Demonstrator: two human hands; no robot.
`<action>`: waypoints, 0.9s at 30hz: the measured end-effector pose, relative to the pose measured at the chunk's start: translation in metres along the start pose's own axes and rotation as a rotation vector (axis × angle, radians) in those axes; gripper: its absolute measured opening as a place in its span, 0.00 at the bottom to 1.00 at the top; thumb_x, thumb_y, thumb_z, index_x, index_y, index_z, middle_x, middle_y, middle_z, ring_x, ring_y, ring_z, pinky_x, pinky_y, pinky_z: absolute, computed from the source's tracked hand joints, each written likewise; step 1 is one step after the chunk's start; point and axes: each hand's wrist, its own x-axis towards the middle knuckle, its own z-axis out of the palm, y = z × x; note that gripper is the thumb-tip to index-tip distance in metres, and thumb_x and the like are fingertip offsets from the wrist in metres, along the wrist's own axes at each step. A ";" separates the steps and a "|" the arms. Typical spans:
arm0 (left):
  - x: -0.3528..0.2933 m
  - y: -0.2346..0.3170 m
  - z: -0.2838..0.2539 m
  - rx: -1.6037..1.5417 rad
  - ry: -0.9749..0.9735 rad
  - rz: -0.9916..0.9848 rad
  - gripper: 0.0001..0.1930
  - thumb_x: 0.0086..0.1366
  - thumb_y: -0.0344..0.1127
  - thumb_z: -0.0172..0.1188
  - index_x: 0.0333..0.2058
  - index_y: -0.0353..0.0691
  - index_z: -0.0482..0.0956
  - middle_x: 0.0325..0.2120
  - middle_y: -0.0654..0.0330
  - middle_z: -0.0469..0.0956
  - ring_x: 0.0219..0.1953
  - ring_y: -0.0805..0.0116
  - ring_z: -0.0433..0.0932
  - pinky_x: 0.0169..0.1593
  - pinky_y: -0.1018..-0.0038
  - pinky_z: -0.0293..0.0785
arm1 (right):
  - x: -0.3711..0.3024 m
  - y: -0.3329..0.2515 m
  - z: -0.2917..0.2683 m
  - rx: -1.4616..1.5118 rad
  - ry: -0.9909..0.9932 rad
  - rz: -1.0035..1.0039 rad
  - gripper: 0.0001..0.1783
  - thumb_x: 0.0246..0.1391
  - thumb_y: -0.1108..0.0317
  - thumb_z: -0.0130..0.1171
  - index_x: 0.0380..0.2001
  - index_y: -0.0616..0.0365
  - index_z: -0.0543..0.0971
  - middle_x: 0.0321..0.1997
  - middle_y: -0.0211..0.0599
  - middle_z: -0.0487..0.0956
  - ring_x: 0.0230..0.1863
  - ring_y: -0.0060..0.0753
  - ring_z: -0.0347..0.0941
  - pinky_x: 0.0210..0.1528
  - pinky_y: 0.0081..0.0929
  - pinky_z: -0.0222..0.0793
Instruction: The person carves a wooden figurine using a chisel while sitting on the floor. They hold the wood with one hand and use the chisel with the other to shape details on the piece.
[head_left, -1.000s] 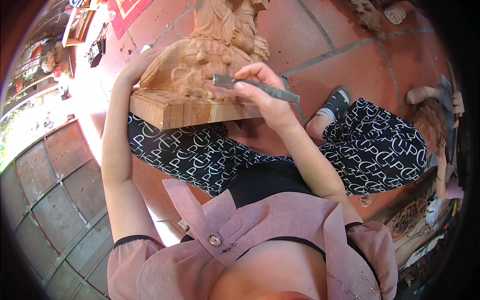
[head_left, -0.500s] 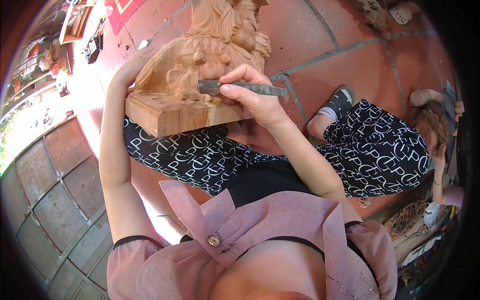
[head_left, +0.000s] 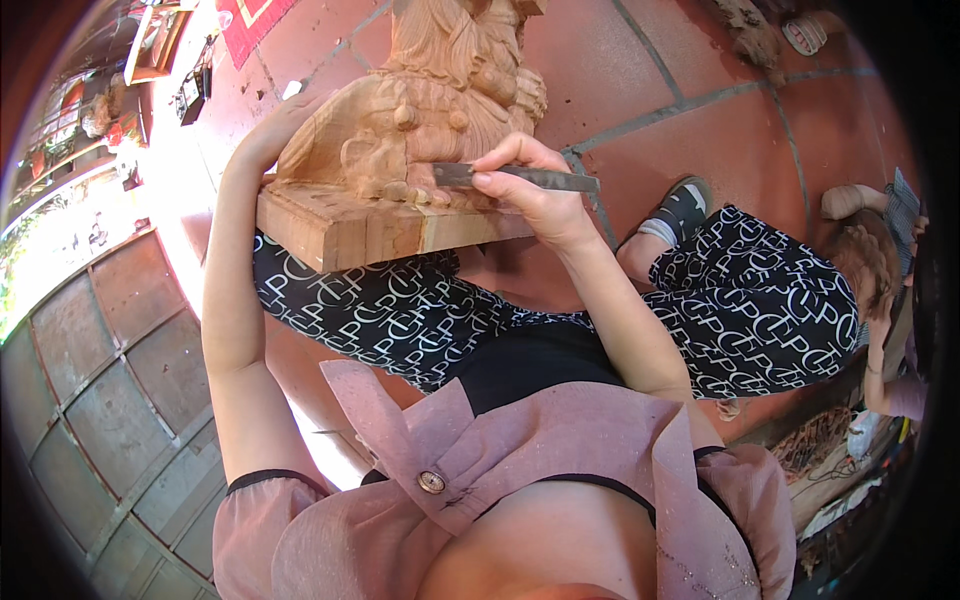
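A pale brown wood carving (head_left: 440, 110) with folds and rounded relief stands tilted on its thick square base (head_left: 350, 235), at my legs. My left hand (head_left: 285, 120) is around the carving's left edge and holds it from behind; its fingertips are partly hidden. In my right hand (head_left: 535, 185) a narrow, flat dark grey bar-like tool (head_left: 565, 181) is pinched between thumb and fingers. The tool's left end lies over the lower carved relief, just above the base; whether it touches the wood cannot be told.
Reddish floor tiles (head_left: 620, 130) with grey joints spread around the carving. Another person (head_left: 860, 245) is at the right edge, and a sandaled foot (head_left: 803, 38) shows at the far right. A red patterned mat (head_left: 250, 25) lies at the back left, near metal panels (head_left: 110, 380).
My right hand and the tool have shifted right across the lower relief. The carving appears slightly further right in the view, with my left hand still on it.
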 end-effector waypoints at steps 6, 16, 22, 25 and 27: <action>0.002 -0.002 0.000 0.161 0.044 0.093 0.19 0.65 0.42 0.45 0.51 0.38 0.72 0.48 0.58 0.73 0.49 0.69 0.70 0.54 0.76 0.63 | 0.002 0.001 0.016 0.148 -0.014 0.040 0.05 0.48 0.74 0.59 0.30 0.60 0.74 0.32 0.30 0.76 0.32 0.16 0.71 0.34 0.15 0.68; 0.012 -0.016 -0.006 0.126 -0.002 0.130 0.19 0.65 0.40 0.45 0.51 0.38 0.71 0.49 0.59 0.72 0.49 0.72 0.69 0.53 0.77 0.63 | -0.001 -0.008 0.007 0.097 -0.013 0.039 0.06 0.48 0.73 0.60 0.31 0.58 0.74 0.35 0.33 0.77 0.30 0.15 0.69 0.33 0.14 0.65; 0.007 0.000 -0.004 0.166 -0.041 0.094 0.19 0.65 0.39 0.44 0.52 0.39 0.71 0.49 0.58 0.72 0.49 0.70 0.69 0.53 0.75 0.63 | 0.000 0.008 0.006 0.044 -0.041 -0.015 0.06 0.49 0.74 0.59 0.31 0.59 0.74 0.40 0.37 0.78 0.36 0.18 0.72 0.40 0.16 0.67; 0.012 -0.008 -0.006 0.156 -0.038 0.016 0.20 0.65 0.39 0.44 0.52 0.38 0.70 0.49 0.57 0.72 0.50 0.69 0.69 0.54 0.75 0.63 | -0.003 0.013 -0.022 -0.175 0.030 0.000 0.06 0.49 0.74 0.59 0.32 0.59 0.74 0.34 0.30 0.77 0.32 0.17 0.71 0.37 0.16 0.67; 0.013 -0.012 -0.007 0.097 -0.076 0.059 0.20 0.65 0.39 0.44 0.52 0.37 0.70 0.49 0.57 0.72 0.50 0.68 0.69 0.55 0.74 0.62 | 0.001 0.004 -0.024 -0.058 0.126 -0.025 0.07 0.48 0.74 0.59 0.33 0.59 0.74 0.32 0.28 0.76 0.32 0.17 0.71 0.36 0.15 0.67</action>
